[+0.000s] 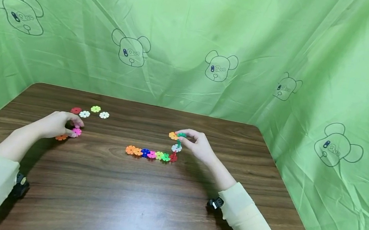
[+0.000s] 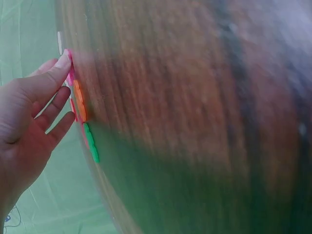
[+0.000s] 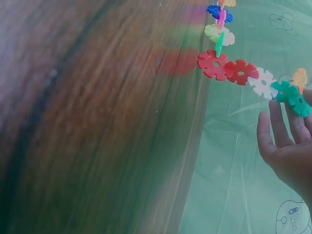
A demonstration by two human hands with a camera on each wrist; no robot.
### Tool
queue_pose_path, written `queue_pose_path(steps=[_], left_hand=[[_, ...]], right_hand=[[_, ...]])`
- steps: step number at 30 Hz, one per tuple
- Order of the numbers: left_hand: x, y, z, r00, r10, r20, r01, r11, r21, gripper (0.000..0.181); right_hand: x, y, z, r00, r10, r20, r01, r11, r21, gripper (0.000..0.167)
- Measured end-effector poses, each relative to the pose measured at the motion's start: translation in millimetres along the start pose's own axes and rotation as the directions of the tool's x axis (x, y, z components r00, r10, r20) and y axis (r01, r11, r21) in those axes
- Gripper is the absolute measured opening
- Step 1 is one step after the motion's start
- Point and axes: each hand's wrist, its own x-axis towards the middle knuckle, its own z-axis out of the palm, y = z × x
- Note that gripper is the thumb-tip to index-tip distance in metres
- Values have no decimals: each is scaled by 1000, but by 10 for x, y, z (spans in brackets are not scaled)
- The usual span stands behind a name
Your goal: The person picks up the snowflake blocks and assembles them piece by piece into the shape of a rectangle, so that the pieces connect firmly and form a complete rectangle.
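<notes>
A: How is the disc chain [image 1: 159, 155] built?

B: Flower-shaped, notched pieces [image 1: 145, 153] interlock: a multicoloured row rests on the bench [image 1: 120, 187], orange to red; its right end rises through red, white and green to orange, held near the top by the right grip [image 1: 198, 144].

A: And the separate pink disc [image 1: 77, 132]?

B: Likewise notched; apart from the chain, pinched in the left grip [image 1: 60, 124].

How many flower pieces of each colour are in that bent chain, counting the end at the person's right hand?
Orange pieces: 3
Blue piece: 1
Pink piece: 1
Yellow-green piece: 1
Green pieces, light and dark: 3
Red pieces: 2
White piece: 1
Total: 12
</notes>
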Motion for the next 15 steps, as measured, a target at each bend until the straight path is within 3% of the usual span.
queue_pose_path(steps=[13, 15], left_hand=[[25, 73, -12, 999, -28, -30, 27, 999, -25, 16], [40, 124, -23, 999, -21, -42, 20, 1000, -15, 14]], right_hand=[[20, 7, 47, 1000, 2, -17, -3, 1000, -14, 25], [41, 107, 50, 1000, -2, -22, 2, 1000, -12, 24]])
